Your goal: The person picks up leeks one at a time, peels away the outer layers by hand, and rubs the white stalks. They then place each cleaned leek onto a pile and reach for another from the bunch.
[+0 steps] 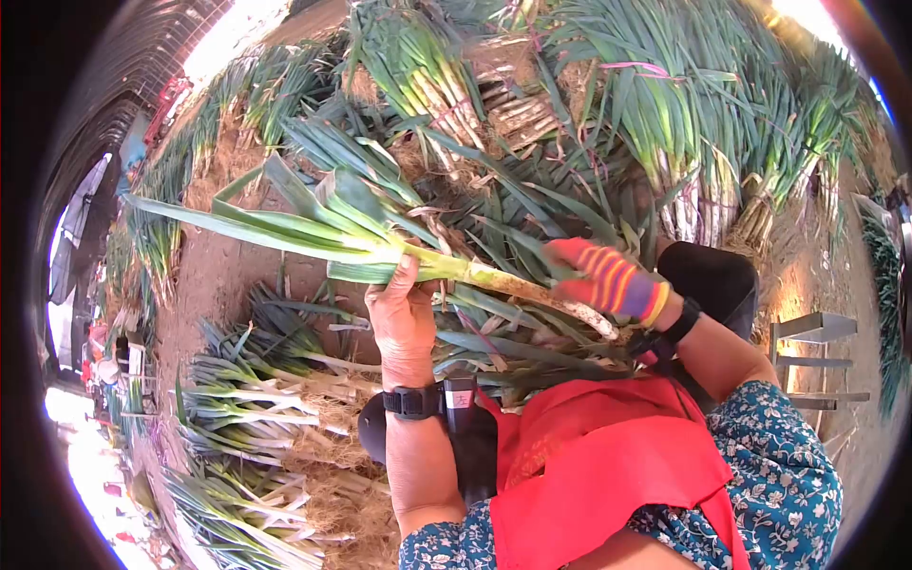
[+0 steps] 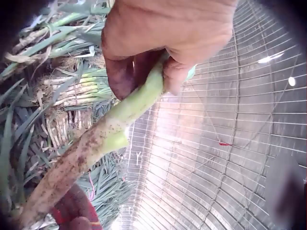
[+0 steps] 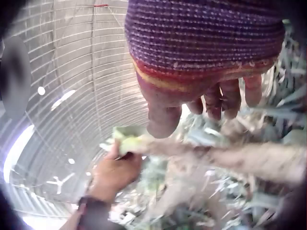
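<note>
"So, where is the leek [image 1: 494,278] that's being handled?"

"Just beyond the red apron [image 1: 608,456] in the head view, slanting, with its green leaves out beyond the apron's left side and its soil-stained root end near the apron's top edge."

"And the left hand [image 1: 401,313]?"

"Beyond the apron and to its left, pinching the leek between thumb and fingers, about where the leaves start to fan out."

"What about the right hand [image 1: 613,283]?"

"Straight beyond the apron's middle, in a striped knit glove [image 1: 635,293], by the root end. Its fingers hang loosely bent, thumb apart; they're blurred, so I can't tell whether they touch the leek."

"Anything else around?"

"Piled leeks [image 1: 275,418] lie left of the apron, tied bundles [image 1: 655,114] sit well beyond it, and a metal frame [image 1: 817,330] stands to its right."
</note>
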The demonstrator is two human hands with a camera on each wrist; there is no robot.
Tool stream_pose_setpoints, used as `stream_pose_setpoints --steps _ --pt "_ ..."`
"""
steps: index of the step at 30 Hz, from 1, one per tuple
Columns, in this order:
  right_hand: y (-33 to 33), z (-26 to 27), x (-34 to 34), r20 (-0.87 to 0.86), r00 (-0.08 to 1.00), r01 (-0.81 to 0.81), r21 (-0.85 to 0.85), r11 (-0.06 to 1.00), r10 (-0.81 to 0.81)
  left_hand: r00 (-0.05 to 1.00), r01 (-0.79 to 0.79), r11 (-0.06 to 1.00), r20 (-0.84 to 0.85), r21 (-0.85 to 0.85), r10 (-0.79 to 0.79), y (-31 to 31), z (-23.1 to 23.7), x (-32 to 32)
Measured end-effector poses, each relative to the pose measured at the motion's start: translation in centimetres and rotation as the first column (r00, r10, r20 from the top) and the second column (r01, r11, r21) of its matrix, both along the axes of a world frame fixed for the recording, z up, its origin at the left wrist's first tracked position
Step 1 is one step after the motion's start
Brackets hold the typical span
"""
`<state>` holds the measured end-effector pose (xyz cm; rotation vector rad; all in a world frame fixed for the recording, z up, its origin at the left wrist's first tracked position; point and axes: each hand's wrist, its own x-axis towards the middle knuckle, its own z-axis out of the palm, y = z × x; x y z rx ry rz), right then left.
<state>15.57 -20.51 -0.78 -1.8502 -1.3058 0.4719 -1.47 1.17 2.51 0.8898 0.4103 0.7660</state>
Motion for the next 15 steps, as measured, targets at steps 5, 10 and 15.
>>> stream_pose_setpoints --steps 5,10,15 --pt "4.6 1.5 -3.1 0.101 0.994 -0.062 0.255 0.965 0.038 0.997 0.068 0.998 0.049 -0.016 -0.067 -0.6 -0.1 0.7" --pt "7.6 1.4 -4.1 0.226 0.974 -0.070 0.395 0.916 -0.023 0.990 -0.056 0.998 -0.130 0.021 0.058 -1.1 -0.1 1.1" --pt "9.0 1.9 -4.6 0.717 0.692 -0.153 0.260 0.953 -0.085 0.938 -0.249 0.968 -0.258 -0.032 0.233 -0.8 -0.4 1.7"
